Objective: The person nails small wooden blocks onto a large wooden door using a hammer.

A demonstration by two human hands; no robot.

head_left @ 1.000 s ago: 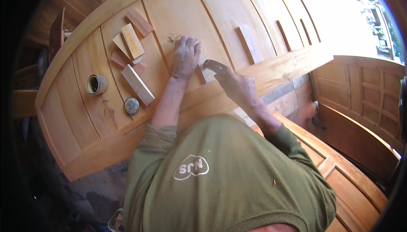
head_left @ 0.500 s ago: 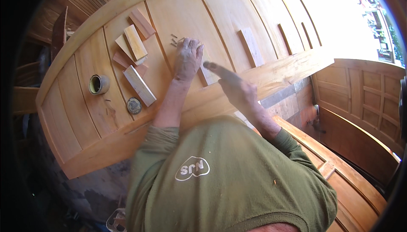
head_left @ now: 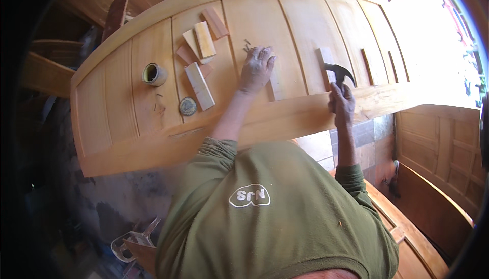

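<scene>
My left hand (head_left: 256, 70) is closed, its fingers bunched beside a few loose nails (head_left: 247, 43) on a large panelled wooden door. What its fingertips hold, if anything, is hidden. Partly under that hand stands a narrow wood block (head_left: 275, 86). To the right, my right hand (head_left: 342, 101) is wrapped around a claw hammer (head_left: 338, 70), gripping it close below the dark head. The hammer head overlaps another pale wood block (head_left: 324, 55) in view; I cannot tell whether they touch.
Several loose wood blocks (head_left: 199, 86) lie left of my left hand. An open can (head_left: 154, 74) and a round lid (head_left: 188, 106) stand near them. More strips (head_left: 368, 66) line the door (head_left: 117, 75) at right. Another panelled door (head_left: 433, 136) leans at far right.
My right hand has swung right, away from my left hand, and the hammer now shows plainly. My left hand stays by the nails. The whole view has shifted, moving the door rightward in the picture.
</scene>
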